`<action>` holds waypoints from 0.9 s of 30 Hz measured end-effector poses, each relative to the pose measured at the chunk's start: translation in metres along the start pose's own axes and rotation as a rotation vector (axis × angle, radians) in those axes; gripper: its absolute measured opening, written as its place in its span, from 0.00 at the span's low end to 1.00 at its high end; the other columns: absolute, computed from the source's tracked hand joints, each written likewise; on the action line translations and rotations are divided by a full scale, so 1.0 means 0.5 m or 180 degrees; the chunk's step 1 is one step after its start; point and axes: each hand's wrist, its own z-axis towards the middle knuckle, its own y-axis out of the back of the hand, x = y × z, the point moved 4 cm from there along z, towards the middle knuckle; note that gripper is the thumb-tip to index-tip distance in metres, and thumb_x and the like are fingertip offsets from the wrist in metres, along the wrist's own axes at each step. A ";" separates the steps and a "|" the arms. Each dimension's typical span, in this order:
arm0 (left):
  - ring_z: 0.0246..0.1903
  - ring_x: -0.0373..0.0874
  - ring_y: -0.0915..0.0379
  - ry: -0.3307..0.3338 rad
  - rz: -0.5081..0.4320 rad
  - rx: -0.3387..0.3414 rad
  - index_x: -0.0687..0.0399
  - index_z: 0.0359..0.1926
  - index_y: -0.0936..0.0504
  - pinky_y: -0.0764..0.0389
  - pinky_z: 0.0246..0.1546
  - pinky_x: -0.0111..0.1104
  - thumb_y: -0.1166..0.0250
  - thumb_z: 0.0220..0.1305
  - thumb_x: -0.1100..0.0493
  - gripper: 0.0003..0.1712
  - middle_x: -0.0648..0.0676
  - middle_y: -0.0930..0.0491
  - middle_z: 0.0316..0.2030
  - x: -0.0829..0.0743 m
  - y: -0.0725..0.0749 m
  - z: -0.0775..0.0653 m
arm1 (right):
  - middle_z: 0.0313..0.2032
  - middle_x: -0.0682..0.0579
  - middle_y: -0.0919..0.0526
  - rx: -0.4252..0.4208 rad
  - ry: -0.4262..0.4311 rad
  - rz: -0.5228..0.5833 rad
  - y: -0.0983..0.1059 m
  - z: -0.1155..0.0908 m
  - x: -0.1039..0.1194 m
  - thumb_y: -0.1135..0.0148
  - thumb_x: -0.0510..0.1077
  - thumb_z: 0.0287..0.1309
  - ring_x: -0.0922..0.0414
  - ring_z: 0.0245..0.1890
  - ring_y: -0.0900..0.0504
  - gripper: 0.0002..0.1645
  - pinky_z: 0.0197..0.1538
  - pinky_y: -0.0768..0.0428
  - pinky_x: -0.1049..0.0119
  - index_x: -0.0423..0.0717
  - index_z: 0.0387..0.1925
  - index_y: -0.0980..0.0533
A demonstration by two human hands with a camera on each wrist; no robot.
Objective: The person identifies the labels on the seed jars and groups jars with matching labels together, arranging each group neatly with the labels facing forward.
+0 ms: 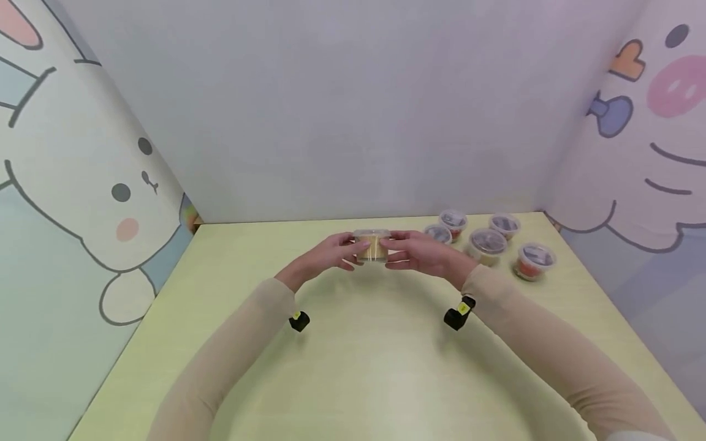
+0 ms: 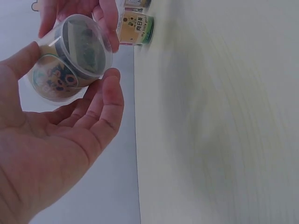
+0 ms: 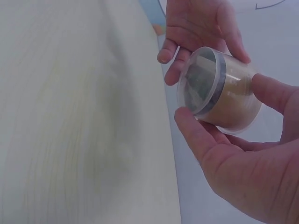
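Note:
A small clear plastic cup [image 1: 372,246] with a transparent lid and a tan wrapper inside is held up over the far middle of the table. My left hand [image 1: 331,251] grips its left side, thumb on the near face and fingers behind and below. From the other side my right hand [image 1: 421,253] holds it too, thumb and fingers around the wall. A flower picture in a round frame shows on the cup [image 2: 55,78] in the left wrist view. Tilted in the right wrist view, the cup [image 3: 236,95] has a dark, unclear content under its lid.
Several similar lidded cups stand at the table's back right, among them a reddish one [image 1: 534,262] and a yellowish one [image 1: 488,245]. The pale table [image 1: 364,367] meets a grey back wall [image 1: 342,122]. Cartoon-printed side walls flank it.

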 end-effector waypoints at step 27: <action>0.51 0.54 0.20 -0.0122 -0.0012 -0.0040 0.54 0.65 0.31 0.25 0.58 0.58 0.38 0.72 0.40 0.31 0.57 0.20 0.53 0.013 -0.009 0.014 | 0.68 0.36 0.35 -0.0028 0.0194 -0.0231 0.015 -0.017 0.006 0.45 0.56 0.75 0.43 0.61 0.23 0.45 0.64 0.27 0.48 0.36 0.78 0.51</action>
